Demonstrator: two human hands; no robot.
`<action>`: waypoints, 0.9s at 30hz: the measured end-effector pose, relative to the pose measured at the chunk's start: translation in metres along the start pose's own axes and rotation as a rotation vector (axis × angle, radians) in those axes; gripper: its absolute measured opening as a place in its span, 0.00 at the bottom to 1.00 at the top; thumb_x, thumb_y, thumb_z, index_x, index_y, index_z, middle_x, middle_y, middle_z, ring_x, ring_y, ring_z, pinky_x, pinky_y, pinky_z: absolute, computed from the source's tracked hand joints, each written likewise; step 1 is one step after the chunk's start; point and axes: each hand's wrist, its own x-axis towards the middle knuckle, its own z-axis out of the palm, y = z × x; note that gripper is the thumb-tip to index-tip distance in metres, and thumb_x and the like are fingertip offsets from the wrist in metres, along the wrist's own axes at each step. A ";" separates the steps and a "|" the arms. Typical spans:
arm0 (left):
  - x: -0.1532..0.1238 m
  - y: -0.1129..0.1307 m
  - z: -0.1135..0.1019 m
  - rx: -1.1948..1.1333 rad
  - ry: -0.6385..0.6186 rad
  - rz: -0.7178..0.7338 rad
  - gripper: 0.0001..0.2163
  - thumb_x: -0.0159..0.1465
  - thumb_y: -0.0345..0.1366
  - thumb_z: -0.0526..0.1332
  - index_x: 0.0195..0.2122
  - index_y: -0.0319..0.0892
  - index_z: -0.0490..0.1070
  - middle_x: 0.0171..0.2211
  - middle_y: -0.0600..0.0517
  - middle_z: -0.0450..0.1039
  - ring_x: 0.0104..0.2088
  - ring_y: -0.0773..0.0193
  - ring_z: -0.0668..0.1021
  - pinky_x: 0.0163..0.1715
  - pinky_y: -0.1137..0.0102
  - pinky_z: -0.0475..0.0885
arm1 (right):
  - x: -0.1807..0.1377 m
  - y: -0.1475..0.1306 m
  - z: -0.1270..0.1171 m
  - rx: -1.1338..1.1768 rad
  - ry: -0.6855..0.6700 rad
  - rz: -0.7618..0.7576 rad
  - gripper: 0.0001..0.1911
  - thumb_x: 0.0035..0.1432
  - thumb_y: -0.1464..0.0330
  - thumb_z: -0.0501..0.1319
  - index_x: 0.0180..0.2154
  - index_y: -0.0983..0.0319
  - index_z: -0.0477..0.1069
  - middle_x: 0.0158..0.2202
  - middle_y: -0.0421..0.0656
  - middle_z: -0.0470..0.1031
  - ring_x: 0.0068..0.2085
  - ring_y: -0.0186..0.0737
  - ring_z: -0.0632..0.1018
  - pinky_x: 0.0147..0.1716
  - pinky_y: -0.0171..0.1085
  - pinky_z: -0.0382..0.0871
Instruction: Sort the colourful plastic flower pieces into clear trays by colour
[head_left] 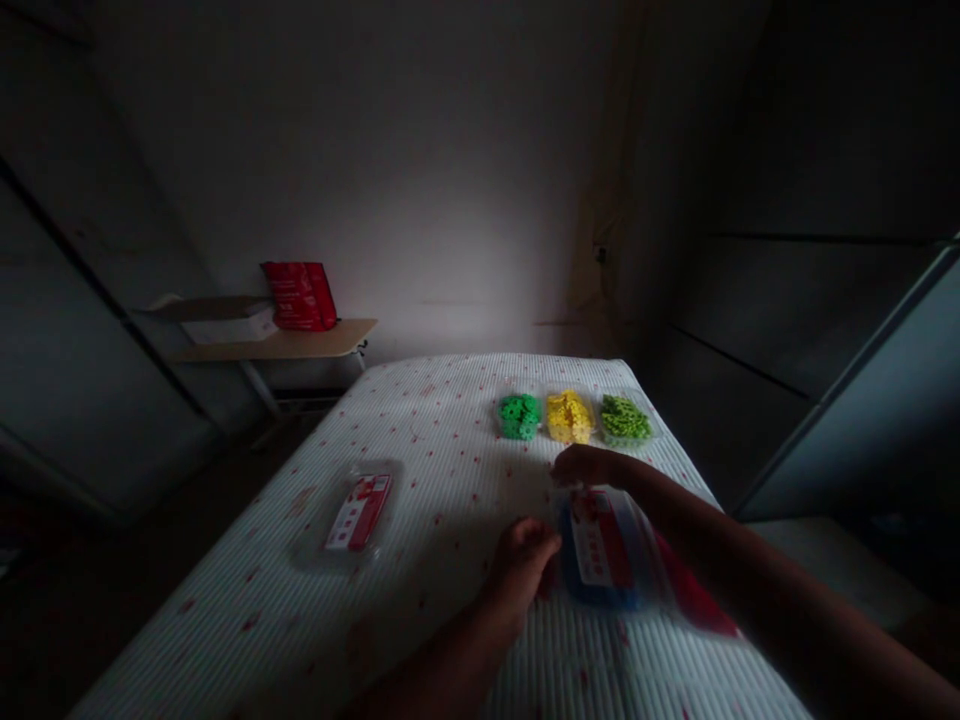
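Note:
The scene is dim. My left hand (523,560) rests on the white dotted tablecloth (420,560), fingers curled, touching the left edge of a clear lidded box (607,545) with blue and red contents and a red-and-white label. My right hand (585,466) lies at the far end of that box, fingers bent over its rim. Beyond it sit three small heaps in clear trays: dark green pieces (519,415), yellow pieces (568,416) and light green pieces (624,420). A clear lid or flat box with a red-and-white label (358,512) lies to the left.
A low wooden side table (285,345) stands at the back left with a red packet (298,296) and an open cardboard box (217,318). A wall runs behind the table. A grey panel (877,400) leans on the right.

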 end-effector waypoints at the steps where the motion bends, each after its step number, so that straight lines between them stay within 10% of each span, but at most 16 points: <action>1: 0.000 0.000 0.001 -0.004 0.005 -0.012 0.12 0.47 0.44 0.62 0.23 0.42 0.63 0.14 0.59 0.62 0.12 0.73 0.64 0.11 0.77 0.53 | 0.001 0.003 0.000 0.029 -0.028 0.012 0.09 0.43 0.68 0.64 0.15 0.62 0.71 0.15 0.39 0.72 0.20 0.35 0.72 0.22 0.34 0.66; 12: 0.002 -0.007 0.010 -0.044 0.022 0.018 0.07 0.48 0.39 0.58 0.25 0.42 0.63 0.14 0.59 0.62 0.13 0.71 0.65 0.11 0.77 0.58 | -0.007 0.020 -0.019 0.195 0.022 0.039 0.18 0.61 0.63 0.56 0.51 0.62 0.65 0.50 0.46 0.68 0.45 0.41 0.73 0.43 0.46 0.70; 18: 0.002 -0.007 0.010 -0.067 0.045 0.032 0.06 0.47 0.37 0.58 0.24 0.42 0.63 0.13 0.59 0.62 0.12 0.72 0.65 0.11 0.77 0.58 | -0.007 0.021 -0.005 0.176 -0.023 0.029 0.12 0.52 0.60 0.63 0.30 0.65 0.74 0.31 0.43 0.75 0.33 0.38 0.75 0.33 0.37 0.69; 27: 0.005 -0.009 0.010 -0.121 0.012 0.012 0.08 0.46 0.39 0.60 0.23 0.41 0.62 0.13 0.59 0.61 0.12 0.72 0.64 0.12 0.76 0.56 | 0.006 0.021 -0.006 0.093 -0.257 -0.001 0.16 0.43 0.65 0.65 0.14 0.64 0.65 0.13 0.34 0.60 0.19 0.28 0.61 0.21 0.31 0.58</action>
